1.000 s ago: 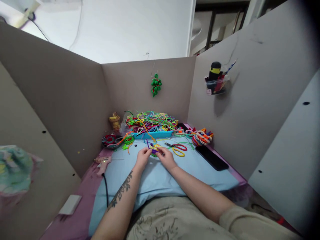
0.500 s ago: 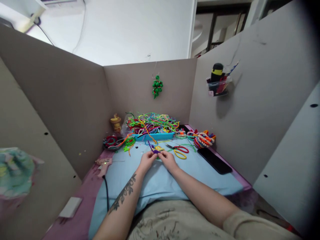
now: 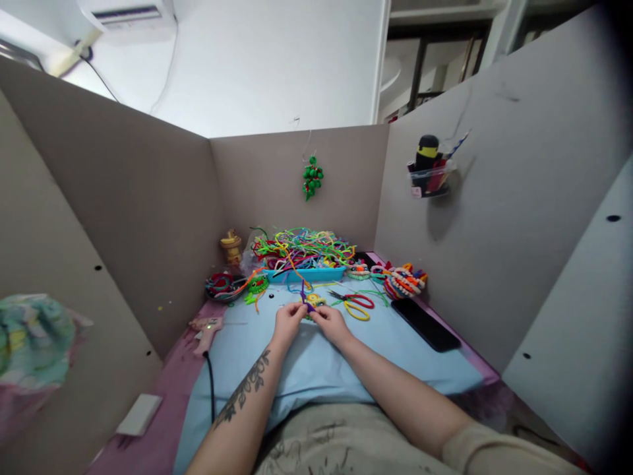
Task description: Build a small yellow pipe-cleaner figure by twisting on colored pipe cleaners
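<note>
Between the fingertips of both hands is a purple cord (image 3: 303, 291), one end of it standing up toward the back. My left hand (image 3: 291, 321) pinches it from the left, and my right hand (image 3: 330, 322) pinches from the other side, close by. Just behind the fingers lies a small yellow knotted piece (image 3: 315, 300), partly hidden by them. Scissors (image 3: 357, 305) with one red and one yellow handle rest to the right of my hands, blades pointing left. A bit of green shows under the fingers, too small to name.
A blue tray (image 3: 321, 274) heaped with colourful cords stands at the back. Left are a green knotted figure (image 3: 257, 285), a bowl of cords (image 3: 222, 287) and a pink glue gun (image 3: 208, 333). Right lie a black phone (image 3: 425, 324) and a knotted bundle (image 3: 405, 282). Grey panels surround the table.
The purple cord's free end has swung from leaning left to nearly upright. Both hands stay close together, pinching. The whole view has tipped slightly upward.
</note>
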`<state>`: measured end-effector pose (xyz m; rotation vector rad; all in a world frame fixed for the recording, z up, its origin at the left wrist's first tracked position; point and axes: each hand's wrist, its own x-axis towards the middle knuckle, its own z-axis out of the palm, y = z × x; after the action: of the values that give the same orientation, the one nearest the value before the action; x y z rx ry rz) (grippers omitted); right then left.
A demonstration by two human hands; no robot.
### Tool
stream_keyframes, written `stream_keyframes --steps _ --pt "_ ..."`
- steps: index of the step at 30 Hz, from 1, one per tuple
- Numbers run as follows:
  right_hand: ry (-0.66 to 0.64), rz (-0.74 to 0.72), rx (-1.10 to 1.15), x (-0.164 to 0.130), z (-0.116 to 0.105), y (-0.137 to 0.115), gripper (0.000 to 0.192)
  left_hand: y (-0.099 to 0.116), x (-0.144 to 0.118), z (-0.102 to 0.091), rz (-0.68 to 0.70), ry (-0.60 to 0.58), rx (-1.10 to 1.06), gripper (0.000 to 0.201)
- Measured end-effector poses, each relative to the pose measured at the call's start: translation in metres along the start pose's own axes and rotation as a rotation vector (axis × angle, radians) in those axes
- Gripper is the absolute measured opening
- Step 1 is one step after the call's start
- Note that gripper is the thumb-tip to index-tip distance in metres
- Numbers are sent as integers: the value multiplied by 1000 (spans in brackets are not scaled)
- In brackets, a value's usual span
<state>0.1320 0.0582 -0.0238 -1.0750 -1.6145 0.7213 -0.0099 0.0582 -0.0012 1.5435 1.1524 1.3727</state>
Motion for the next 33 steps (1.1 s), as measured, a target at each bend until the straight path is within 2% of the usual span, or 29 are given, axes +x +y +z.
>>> stream_keyframes --steps 5,10,15,20,27,33 --pt "-35 -14 24 -1 -2 -4 29 1 0 -3 -33 -4 -40 27" --pt "16 41 122 0 -3 -5 25 2 1 -4 -17 -34 -42 24" --pt "101 73 249 2 -6 0 22 4 -2 -3 32 -162 62 21" --pt "106 72 286 2 -8 -5 24 2 -5 0 69 -294 162 22" --pt "17 66 238 0 -8 -9 25 6 -5 0 56 -236 159 23" --pt "25 56 198 0 -5 -2 22 -1 -5 1 132 -194 271 22"
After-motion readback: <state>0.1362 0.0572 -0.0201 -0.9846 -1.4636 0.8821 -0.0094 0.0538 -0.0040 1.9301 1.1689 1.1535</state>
